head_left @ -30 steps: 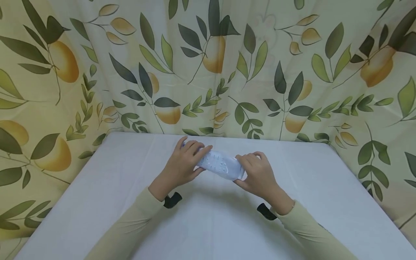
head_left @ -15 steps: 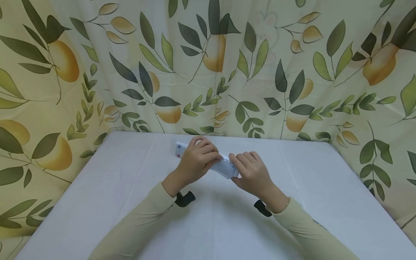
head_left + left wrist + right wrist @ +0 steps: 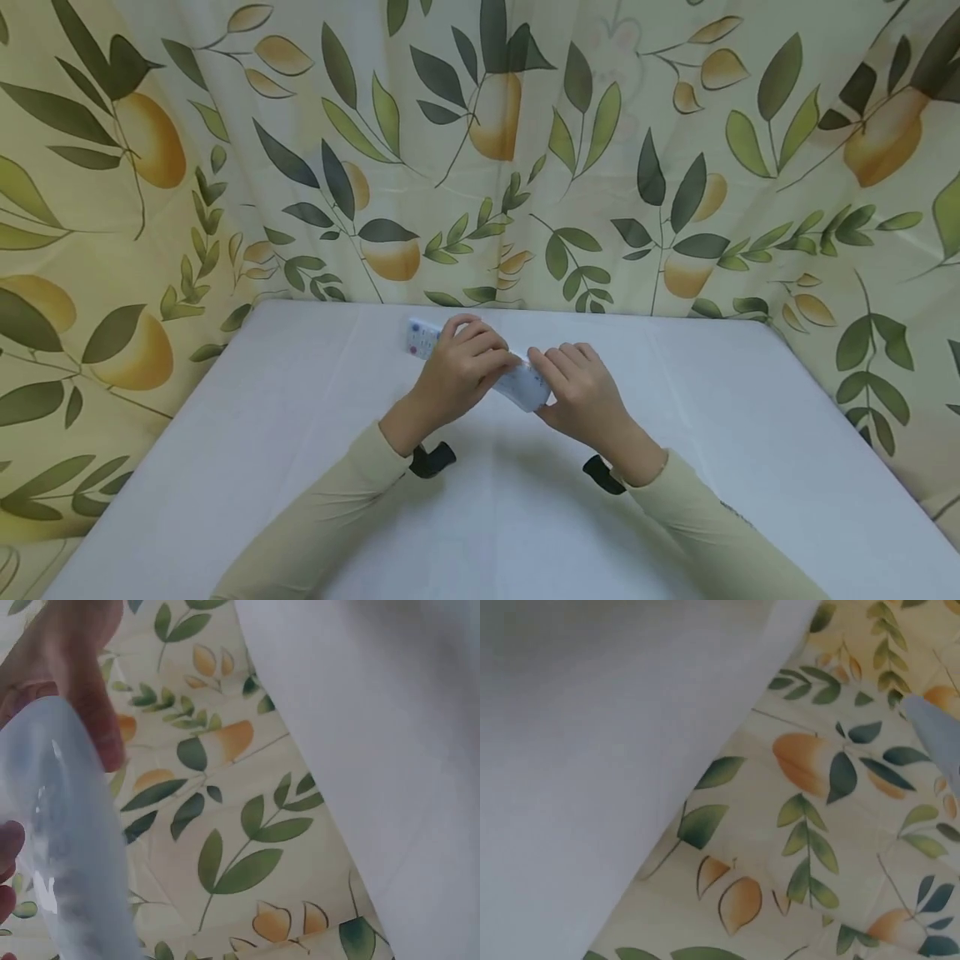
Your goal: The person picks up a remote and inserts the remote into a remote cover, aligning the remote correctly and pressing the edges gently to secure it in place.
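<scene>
Both hands hold a long, pale, glossy plastic pack [image 3: 523, 388] above the table; small blue and red marks show at its far left end. Its exact kind I cannot tell. The left hand [image 3: 459, 367] lies across the middle of the pack, fingers bent over it. At the near right end, the right hand [image 3: 583, 390] grips it, fingers on top and thumb below. In the left wrist view the shiny pack [image 3: 71, 840] fills the left side, below the right hand [image 3: 79, 667]. Only a pale corner of the pack [image 3: 934, 735] enters the right wrist view.
A white-covered table [image 3: 525, 525] spreads under the hands. Behind it and at the sides hangs a curtain [image 3: 562, 275] printed with fruit and leaves. Black wrist cameras, one on the left wrist [image 3: 433, 460] and one on the right wrist [image 3: 603, 475], jut inward.
The left hand has slid rightward along the pack from its left end to its middle, uncovering the marked end. The right hand has shifted slightly left, still gripping.
</scene>
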`<state>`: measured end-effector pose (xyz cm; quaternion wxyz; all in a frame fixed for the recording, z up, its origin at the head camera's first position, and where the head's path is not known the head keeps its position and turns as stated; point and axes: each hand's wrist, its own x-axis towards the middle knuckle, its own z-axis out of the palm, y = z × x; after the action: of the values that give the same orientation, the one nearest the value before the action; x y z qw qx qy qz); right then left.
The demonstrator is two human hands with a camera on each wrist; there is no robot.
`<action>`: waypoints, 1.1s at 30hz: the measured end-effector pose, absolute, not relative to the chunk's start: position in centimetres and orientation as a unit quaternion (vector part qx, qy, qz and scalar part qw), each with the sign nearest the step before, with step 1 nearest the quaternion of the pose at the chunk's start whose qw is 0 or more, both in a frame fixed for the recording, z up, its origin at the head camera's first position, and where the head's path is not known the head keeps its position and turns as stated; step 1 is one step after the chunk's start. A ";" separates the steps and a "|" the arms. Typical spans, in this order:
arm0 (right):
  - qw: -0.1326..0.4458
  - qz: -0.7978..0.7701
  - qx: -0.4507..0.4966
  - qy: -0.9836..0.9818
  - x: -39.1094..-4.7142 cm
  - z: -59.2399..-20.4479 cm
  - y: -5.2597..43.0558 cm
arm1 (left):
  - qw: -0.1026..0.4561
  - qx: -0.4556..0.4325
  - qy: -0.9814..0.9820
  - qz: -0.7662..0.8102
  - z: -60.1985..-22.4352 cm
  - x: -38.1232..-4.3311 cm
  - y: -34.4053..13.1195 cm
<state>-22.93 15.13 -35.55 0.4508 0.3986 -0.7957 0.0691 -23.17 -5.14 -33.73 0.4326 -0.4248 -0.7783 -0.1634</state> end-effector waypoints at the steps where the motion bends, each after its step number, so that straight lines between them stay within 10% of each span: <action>1: 0.451 0.070 0.386 -0.802 -23.0 -35.3 15.3 | 0.435 -0.413 -0.785 -0.155 -33.6 -23.2 -5.2; 9: 0.408 0.162 0.329 -0.836 -23.1 -34.2 16.5 | 0.455 -0.388 -0.799 -0.065 -34.5 -23.6 -6.9; 16: 0.187 0.388 0.246 -0.868 -22.8 -33.5 16.7 | 0.538 -0.357 -0.763 0.007 -35.4 -24.4 -7.8; 24: 0.034 0.486 0.141 -0.862 -23.5 -33.2 16.4 | 0.482 -0.356 -0.800 0.035 -35.0 -24.3 -7.2; 29: 0.033 0.467 0.146 -0.872 -23.4 -33.1 16.3 | 0.428 -0.349 -0.833 0.032 -34.8 -24.1 -7.5; 33: 0.144 0.334 0.197 -0.911 -22.9 -33.1 16.8 | 0.325 -0.355 -0.876 0.009 -34.5 -24.1 -8.2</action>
<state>-22.89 16.76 -33.14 0.1440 0.1969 -0.9106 0.3337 -24.07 -8.23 -34.55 0.3248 -0.3552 -0.8765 0.0087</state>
